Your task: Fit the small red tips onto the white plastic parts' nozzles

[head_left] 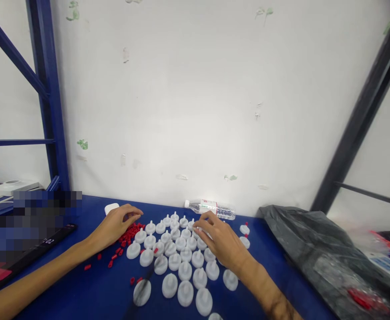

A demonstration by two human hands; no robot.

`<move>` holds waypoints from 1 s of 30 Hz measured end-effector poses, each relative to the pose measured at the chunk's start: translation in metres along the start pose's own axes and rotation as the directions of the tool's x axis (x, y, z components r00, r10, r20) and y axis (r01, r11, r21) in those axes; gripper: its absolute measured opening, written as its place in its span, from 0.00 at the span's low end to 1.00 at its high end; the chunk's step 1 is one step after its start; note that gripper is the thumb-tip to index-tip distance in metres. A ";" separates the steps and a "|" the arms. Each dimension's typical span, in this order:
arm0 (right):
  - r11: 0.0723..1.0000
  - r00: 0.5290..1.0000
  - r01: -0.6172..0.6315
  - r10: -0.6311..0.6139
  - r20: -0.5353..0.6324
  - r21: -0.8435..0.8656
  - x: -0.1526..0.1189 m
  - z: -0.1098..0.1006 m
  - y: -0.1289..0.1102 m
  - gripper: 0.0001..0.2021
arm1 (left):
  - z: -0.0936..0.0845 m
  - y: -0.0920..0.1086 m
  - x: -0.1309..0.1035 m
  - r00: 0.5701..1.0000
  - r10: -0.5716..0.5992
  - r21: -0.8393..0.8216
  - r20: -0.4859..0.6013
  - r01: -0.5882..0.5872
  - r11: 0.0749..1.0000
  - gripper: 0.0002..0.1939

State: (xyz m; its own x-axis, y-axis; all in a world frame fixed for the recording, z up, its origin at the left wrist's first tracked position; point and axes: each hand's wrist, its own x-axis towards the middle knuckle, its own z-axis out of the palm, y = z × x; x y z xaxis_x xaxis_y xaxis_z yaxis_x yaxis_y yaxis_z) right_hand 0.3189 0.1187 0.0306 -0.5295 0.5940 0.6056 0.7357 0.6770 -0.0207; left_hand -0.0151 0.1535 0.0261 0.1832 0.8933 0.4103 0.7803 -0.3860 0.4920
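A: Head view. What could go wrong?

B: Loose red pieces, I'd say. They heap by the left hand, strays lying nearer the wearer on the worktop. A dragged wrist could scatter more.

A: State of that hand?

B: Fingers bent, thumb and forefinger tips near each other. Can't tell if a piece sits between them.

A: And the right hand?

B: Over the crowded white caps, fingers curled; its grip is hidden, so can't tell. The caps stand close, some apparently touching; a low forearm might topple several.

A: Other hazards?

B: Clear bottle on its side by the wall, just behind that hand. Round body; a knock could roll it into the caps.

A: Materials?

B: Caps: pale, matt, probably plastic, a round disc with a narrow spout upright. Red pieces: short, tube-like, likely light. Two caps at right show red at the spout tips. Dark bag on the right: creased, thin film. Worktop blue, looks smooth, so small parts may skid.
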 end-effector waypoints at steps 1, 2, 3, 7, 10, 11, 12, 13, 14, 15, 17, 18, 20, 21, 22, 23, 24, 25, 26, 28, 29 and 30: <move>1.000 1.000 0.000 0.000 -0.006 -0.003 0.001 0.002 -0.003 0.09 | -0.002 0.004 -0.001 1.000 0.018 -0.003 -0.025 -0.018 1.000 0.18; 1.000 1.000 0.003 -0.003 -0.016 -0.003 0.001 0.003 -0.006 0.09 | -0.004 0.008 -0.002 0.998 0.035 -0.007 -0.050 -0.036 0.999 0.17; 1.000 1.000 0.006 -0.006 -0.028 0.001 0.002 0.005 -0.010 0.08 | -0.006 0.013 -0.004 0.996 0.050 -0.013 -0.077 -0.051 0.999 0.17; 0.999 0.999 0.019 -0.018 -0.043 0.033 0.003 0.012 -0.022 0.06 | -0.006 0.029 -0.010 0.990 0.082 -0.060 -0.117 -0.089 0.994 0.16; 0.999 0.999 0.043 -0.043 -0.022 0.012 0.002 0.016 -0.030 0.18 | 0.001 0.034 -0.017 0.968 0.219 -0.060 -0.124 -0.227 0.972 0.13; 0.998 0.998 0.061 -0.061 -0.016 -0.001 0.001 0.017 -0.032 0.21 | 0.004 0.035 -0.019 0.944 0.300 -0.038 -0.135 -0.308 0.951 0.11; 0.997 0.997 0.082 -0.082 -0.010 -0.010 0.001 0.018 -0.034 0.23 | 0.007 0.037 -0.022 0.909 0.389 -0.010 -0.147 -0.395 0.919 0.09; 0.995 0.995 0.103 -0.103 -0.005 -0.013 0.001 0.018 -0.036 0.24 | 0.010 0.038 -0.025 0.866 0.475 0.023 -0.155 -0.478 0.878 0.07; 0.992 0.992 0.122 -0.122 -0.002 -0.008 0.001 0.017 -0.038 0.24 | 0.012 0.040 -0.029 0.818 0.553 0.054 -0.157 -0.552 0.832 0.06; 0.990 0.990 0.140 -0.140 -0.004 0.001 0.002 0.017 -0.039 0.22 | 0.013 0.043 -0.032 0.776 0.612 0.079 -0.155 -0.608 0.790 0.07; 0.985 0.985 0.171 -0.171 -0.027 0.010 0.003 0.014 -0.042 0.20 | 0.015 0.049 -0.040 0.718 0.686 0.101 -0.121 -0.678 0.728 0.10; 0.982 0.981 0.189 -0.188 -0.045 0.008 0.004 0.013 -0.043 0.19 | 0.016 0.053 -0.043 0.705 0.702 0.107 -0.101 -0.694 0.712 0.10; 0.973 0.970 0.231 -0.230 -0.080 -0.003 0.005 0.011 -0.044 0.18 | 0.018 0.059 -0.049 0.704 0.707 0.120 -0.074 -0.697 0.707 0.11; 0.968 0.964 0.251 -0.251 -0.093 -0.011 0.005 0.010 -0.045 0.18 | 0.020 0.061 -0.051 0.708 0.702 0.128 -0.069 -0.692 0.710 0.11; 0.963 0.957 0.270 -0.270 -0.102 -0.018 0.005 0.009 -0.046 0.17 | 0.021 0.063 -0.053 0.709 0.702 0.135 -0.068 -0.691 0.711 0.10; 0.958 0.952 0.287 -0.288 -0.108 -0.025 0.005 0.009 -0.047 0.17 | 0.021 0.064 -0.055 0.710 0.701 0.138 -0.075 -0.688 0.712 0.10; 0.954 0.948 0.297 -0.298 -0.111 -0.031 0.005 0.008 -0.047 0.16 | 0.022 0.065 -0.056 0.710 0.700 0.135 -0.080 -0.688 0.713 0.11; 0.953 0.947 0.300 -0.302 -0.112 -0.036 0.005 0.008 -0.047 0.16 | 0.022 0.066 -0.057 0.709 0.699 0.127 -0.086 -0.689 0.714 0.11; 0.954 0.947 0.298 -0.301 -0.111 -0.041 0.005 0.008 -0.048 0.16 | 0.022 0.066 -0.057 0.711 0.697 0.115 -0.093 -0.688 0.717 0.12; 0.957 0.951 0.287 -0.291 -0.105 -0.050 0.004 0.008 -0.047 0.17 | 0.020 0.067 -0.058 0.718 0.687 0.087 -0.114 -0.681 0.727 0.12; 0.958 0.953 0.281 -0.285 -0.103 -0.053 0.004 0.008 -0.047 0.17 | 0.020 0.067 -0.058 0.721 0.682 0.075 -0.126 -0.678 0.731 0.12; 0.958 0.953 0.281 -0.285 -0.099 -0.053 0.004 0.008 -0.047 0.18 | 0.019 0.067 -0.058 0.722 0.678 0.068 -0.136 -0.676 0.734 0.12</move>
State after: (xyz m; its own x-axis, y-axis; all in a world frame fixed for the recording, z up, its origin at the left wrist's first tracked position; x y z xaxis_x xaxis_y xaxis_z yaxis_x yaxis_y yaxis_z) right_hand 0.2792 0.0928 0.0280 -0.6724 0.3303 0.6624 0.5786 0.7926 0.1922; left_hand 0.0380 0.0801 0.0202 0.5800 0.3522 0.7345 0.4895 -0.8714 0.0313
